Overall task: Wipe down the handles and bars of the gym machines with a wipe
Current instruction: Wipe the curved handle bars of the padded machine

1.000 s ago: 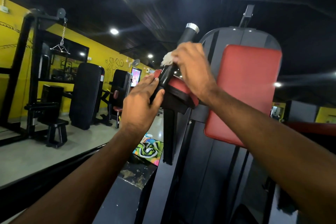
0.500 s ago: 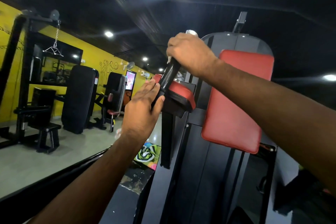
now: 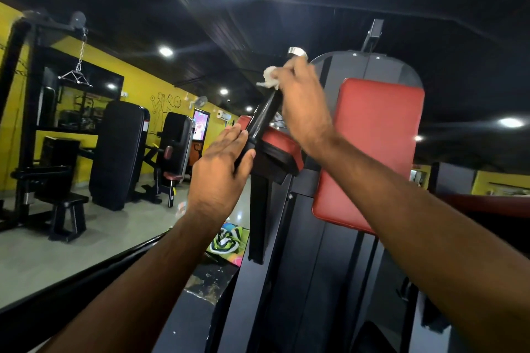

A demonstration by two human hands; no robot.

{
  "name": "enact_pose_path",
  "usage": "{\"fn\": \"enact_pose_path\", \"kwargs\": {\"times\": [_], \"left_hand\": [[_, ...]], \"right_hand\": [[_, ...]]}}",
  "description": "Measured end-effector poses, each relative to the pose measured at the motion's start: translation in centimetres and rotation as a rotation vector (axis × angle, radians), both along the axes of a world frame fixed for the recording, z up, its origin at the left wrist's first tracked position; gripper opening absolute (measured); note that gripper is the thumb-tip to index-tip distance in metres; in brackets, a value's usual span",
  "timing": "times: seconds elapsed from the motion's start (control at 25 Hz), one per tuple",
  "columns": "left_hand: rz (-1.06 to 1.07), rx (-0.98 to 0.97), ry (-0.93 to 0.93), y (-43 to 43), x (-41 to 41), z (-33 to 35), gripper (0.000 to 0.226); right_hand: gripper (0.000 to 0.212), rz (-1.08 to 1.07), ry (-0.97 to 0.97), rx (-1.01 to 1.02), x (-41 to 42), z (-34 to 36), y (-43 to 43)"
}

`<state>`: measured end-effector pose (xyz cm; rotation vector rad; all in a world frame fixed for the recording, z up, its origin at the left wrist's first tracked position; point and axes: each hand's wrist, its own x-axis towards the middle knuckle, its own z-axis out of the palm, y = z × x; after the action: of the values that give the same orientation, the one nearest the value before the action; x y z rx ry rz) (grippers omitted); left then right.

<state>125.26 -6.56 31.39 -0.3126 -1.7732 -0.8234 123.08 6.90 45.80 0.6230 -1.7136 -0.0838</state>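
A black handle [image 3: 262, 117] with a chrome end cap [image 3: 296, 51] slants up from the gym machine in front of me. My right hand [image 3: 301, 103] is curled round its upper part, gripping a crumpled white wipe [image 3: 269, 77] against it just below the cap. My left hand [image 3: 222, 169] rests against the handle's lower end with its fingers nearly straight, the thumb on the near side. Where the handle joins the machine is hidden behind my left hand.
The machine has a red back pad [image 3: 372, 152] and a smaller red arm pad [image 3: 278, 140] on a black frame [image 3: 301, 266]. Other black machines [image 3: 117, 152] stand along the yellow wall at left. A colourful cloth [image 3: 226, 241] lies on the floor below.
My right hand slid up the handle from its middle to just under the chrome cap, and the wipe shows again at its fingers. My left hand stayed at the handle's base.
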Motion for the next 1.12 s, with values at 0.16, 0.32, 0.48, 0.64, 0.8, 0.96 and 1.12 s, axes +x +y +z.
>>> {"fn": "enact_pose_path", "kwargs": {"times": [0.16, 0.32, 0.48, 0.64, 0.8, 0.96, 1.12], "left_hand": [[-0.016, 0.027, 0.004, 0.0, 0.2, 0.2, 0.042], [0.004, 0.020, -0.018, 0.4, 0.4, 0.5, 0.041], [-0.007, 0.018, -0.011, 0.3, 0.5, 0.6, 0.041], [-0.021, 0.026, 0.009, 0.3, 0.4, 0.5, 0.040], [-0.020, 0.017, -0.014, 0.2, 0.6, 0.4, 0.041], [-0.016, 0.009, -0.029, 0.1, 0.8, 0.6, 0.043], [-0.006, -0.008, -0.043, 0.1, 1.0, 0.8, 0.043]], "right_hand": [[0.023, 0.323, -0.113, -0.430, -0.2, -2.0, -0.2], [0.022, 0.628, -0.308, -0.944, -3.1, -0.8, -1.3], [0.026, 0.940, -0.736, -1.188, -3.4, -0.2, -1.8], [0.027, 1.386, -0.989, -1.266, -3.8, 1.0, -1.3], [0.020, 1.607, -1.026, -1.244, -4.0, 2.2, 0.0], [0.016, 1.516, -0.987, -1.252, -3.4, 2.1, -0.4], [0.008, 0.932, -0.324, -0.973, -3.5, -0.3, -1.1]]}}
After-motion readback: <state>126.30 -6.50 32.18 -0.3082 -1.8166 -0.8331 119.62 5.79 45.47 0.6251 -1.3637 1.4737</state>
